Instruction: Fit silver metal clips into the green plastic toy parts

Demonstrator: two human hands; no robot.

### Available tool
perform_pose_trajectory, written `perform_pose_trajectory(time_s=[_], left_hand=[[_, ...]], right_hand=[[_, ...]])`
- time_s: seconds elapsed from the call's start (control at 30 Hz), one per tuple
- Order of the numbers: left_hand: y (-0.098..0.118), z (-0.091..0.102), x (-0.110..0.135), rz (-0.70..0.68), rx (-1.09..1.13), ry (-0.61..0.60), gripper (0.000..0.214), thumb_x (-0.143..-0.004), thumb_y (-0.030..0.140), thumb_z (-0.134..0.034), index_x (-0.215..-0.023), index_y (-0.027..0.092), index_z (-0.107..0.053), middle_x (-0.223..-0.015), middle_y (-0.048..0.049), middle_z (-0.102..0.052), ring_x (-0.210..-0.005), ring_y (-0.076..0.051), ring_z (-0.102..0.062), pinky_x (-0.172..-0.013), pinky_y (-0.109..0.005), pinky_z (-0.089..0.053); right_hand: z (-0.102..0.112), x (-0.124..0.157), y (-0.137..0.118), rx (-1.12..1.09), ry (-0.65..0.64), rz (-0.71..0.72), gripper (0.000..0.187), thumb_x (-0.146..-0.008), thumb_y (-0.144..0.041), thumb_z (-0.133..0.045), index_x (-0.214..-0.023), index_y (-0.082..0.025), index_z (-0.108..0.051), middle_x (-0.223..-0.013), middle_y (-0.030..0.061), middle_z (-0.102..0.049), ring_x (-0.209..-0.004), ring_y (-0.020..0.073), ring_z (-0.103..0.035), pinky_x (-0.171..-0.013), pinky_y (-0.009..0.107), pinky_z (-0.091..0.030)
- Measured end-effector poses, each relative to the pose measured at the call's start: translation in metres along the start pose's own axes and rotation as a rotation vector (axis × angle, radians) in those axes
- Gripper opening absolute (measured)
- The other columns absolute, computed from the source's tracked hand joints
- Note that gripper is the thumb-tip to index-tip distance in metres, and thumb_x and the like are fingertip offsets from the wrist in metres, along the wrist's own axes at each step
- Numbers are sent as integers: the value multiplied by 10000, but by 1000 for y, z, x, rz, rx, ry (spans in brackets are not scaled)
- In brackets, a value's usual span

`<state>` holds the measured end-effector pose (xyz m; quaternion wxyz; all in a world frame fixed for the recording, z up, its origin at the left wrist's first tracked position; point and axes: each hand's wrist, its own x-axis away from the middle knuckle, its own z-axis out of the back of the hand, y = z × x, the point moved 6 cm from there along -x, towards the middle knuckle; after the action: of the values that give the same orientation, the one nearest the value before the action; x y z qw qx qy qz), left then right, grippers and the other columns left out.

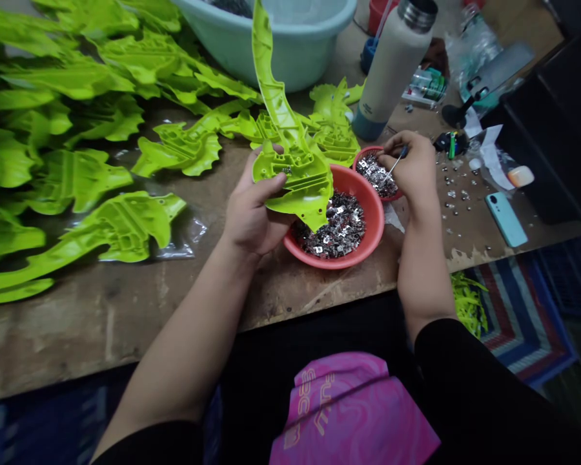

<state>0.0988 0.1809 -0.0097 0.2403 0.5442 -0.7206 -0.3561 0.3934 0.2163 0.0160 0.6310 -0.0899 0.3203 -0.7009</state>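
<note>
Fingers of the left hand clamp a green plastic shell upright over the big red bowl of metal clips; the right hand pinches a thin tool, its tip down in the small red bowl. Lifting 1 piece looks best done with short, shallow strokes, the shell kept steady and close. The 2 bowls look to touch, a bottle stands just behind, and the bench edge lies near the big bowl; open room is toward the near left.

Worn wooden table; on it green shells, red bowl, phone.
</note>
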Motion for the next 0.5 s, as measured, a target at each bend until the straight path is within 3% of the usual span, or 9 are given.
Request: perform_pose_trajectory(time_s=[0.13,0.27,0.37,0.5], left_hand=[[0,-2,1,-10,46,25,398,-830,319,-905,-1147,330,-663,-1149,-8,-817,-1439,-383,-713,-1200,-614,-641],[-1,-12,6,-20,29,13,531,-755,372,-995,-1144,303,-640,-1226,-35,-812,-1433,-395,-717,-1144,-560,-675],[-1,-19,13,-18,-24,-10,583,-759,468,-1014,-1178,301,-644,-1296,-43,-807,-1386,-393,-748,-1080,-518,-701],[-3,-23,19,28,-64,-63,601,-776,505,-1008,-1228,317,-658,-1301,-24,-811,-1340,-355,-772,-1074,-472,-704]], right_hand=[[-3,6,-13,-251,38,-18,208,-823,-191,-668,-1024,-240,-643,-995,70,-780,-954,244,-791,-922,463,-673],[-17,34,-63,-433,10,105,204,-950,-318,-647,-1151,-303,-615,-1014,30,-752,-957,217,-786,-934,472,-696],[-20,66,-101,-576,55,264,141,-968,-393,-675,-1061,-325,-595,-993,3,-723,-954,217,-787,-952,501,-699],[-22,91,-125,-623,69,447,139,-978,-402,-730,-944,-330,-616,-985,-8,-740,-990,233,-804,-1027,535,-681]])
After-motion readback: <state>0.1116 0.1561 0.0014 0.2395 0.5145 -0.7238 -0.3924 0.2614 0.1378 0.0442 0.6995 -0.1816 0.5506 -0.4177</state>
